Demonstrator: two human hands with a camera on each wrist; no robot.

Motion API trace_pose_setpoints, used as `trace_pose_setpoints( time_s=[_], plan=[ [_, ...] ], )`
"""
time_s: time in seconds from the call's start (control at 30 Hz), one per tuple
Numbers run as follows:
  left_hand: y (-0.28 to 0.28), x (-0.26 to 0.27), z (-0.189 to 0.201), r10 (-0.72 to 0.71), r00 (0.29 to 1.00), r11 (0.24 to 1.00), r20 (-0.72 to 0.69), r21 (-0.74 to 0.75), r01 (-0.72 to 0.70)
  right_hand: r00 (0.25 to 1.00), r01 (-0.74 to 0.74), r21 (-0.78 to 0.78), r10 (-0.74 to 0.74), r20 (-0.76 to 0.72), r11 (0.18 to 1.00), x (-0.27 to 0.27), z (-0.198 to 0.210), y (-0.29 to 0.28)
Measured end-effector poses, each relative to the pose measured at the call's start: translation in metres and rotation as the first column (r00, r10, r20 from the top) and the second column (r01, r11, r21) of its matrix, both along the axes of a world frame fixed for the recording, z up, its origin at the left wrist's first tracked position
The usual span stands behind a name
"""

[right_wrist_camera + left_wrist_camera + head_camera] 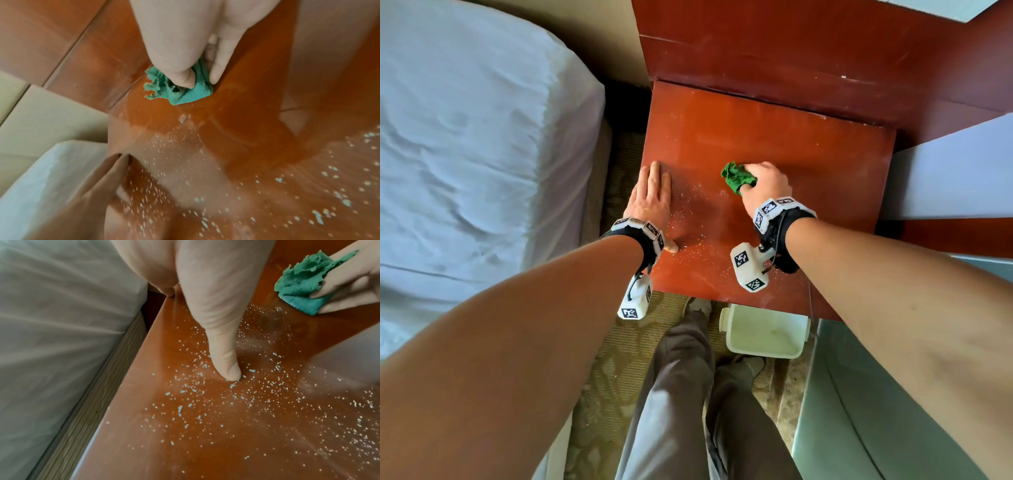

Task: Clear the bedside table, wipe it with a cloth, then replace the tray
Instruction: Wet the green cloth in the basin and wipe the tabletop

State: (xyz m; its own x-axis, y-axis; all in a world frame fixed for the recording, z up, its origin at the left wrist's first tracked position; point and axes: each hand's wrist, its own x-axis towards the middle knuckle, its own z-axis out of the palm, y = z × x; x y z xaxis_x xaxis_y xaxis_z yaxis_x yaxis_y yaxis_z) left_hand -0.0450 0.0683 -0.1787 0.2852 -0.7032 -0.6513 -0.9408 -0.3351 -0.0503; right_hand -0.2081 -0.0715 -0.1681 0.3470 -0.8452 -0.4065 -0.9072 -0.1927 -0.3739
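Bedside table [774, 137] top speckled with pale crumbs [205, 402]. Your right hand [767, 185] grips the bunched green cloth [738, 176] against it; your left hand [650, 198] lies flat, fingers straight.

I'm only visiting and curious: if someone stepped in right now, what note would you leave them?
Left hand: flat on the bedside table, near its left edge, holding nothing.
Right hand: gripping the green cloth, pressed on the tabletop.
Done: table is cleared.
Left: white crumbs cover the front half; wipe them off, then replace the tray. A white bin sits on the floor in front.
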Motion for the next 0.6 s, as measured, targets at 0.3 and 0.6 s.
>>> trace_pose_setpoints(
  time_s=[0.3, 0.6],
  plan=[
    [-0.003, -0.002, 0.01, -0.002, 1.0, 0.999, 0.001, 0.037, 0.002, 0.853, -0.522, 0.125, 0.517, 0.073, 0.844, -0.017, 0.002, 0.047],
    [-0.003, -0.002, 0.01, -0.003, 1.0, 0.999, -0.003, 0.037, 0.003, 0.99, -0.098, 0.156, 0.079, 0.121, 0.983, -0.014, 0.008, 0.037]
  ],
)
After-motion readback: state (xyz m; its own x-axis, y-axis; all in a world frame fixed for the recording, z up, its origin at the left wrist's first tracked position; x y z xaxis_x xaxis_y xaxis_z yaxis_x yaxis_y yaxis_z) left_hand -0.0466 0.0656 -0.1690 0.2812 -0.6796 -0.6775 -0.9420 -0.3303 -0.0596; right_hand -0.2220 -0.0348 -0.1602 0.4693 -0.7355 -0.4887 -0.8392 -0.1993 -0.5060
